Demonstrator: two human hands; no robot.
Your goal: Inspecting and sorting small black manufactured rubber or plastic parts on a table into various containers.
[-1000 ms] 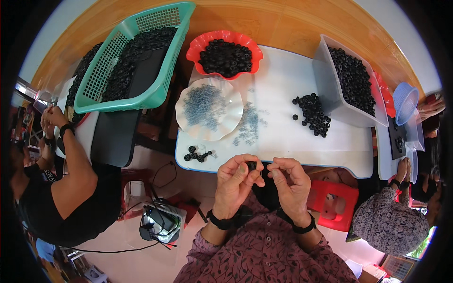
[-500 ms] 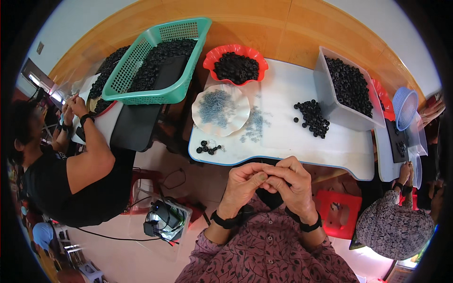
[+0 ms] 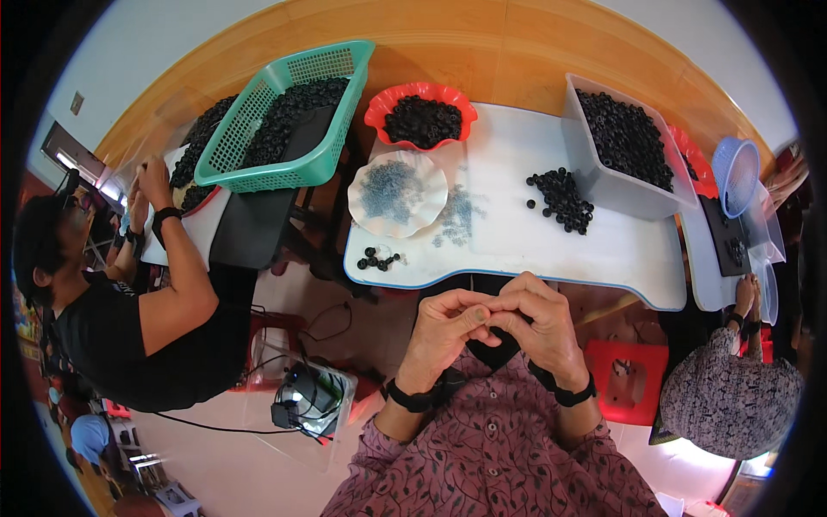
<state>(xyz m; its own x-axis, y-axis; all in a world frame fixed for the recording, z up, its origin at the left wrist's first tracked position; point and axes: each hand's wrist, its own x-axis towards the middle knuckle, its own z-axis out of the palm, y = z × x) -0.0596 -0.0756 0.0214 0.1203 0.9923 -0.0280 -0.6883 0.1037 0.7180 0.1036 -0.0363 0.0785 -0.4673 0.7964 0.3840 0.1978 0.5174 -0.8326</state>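
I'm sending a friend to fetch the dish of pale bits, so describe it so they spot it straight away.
Find the white table in front of the wooden wall. At its left end, just below the red bowl of black rings, sits a white plate with a wavy rim. It alone holds small grey-blue bits rather than black rings.

The scene is evenly and brightly lit by soft daylight; the white table (image 3: 603, 233) is rendered pale, without harsh glare. Only faint, diffuse shadows are cast beneath the green basket (image 3: 284, 121) and under the table edge. Strong fisheye distortion is seen — straight edges are bowed toward a black circular rim. Detail is softened at the periphery, and a blown-out patch is seen at the lower right — otherwise focus is held.
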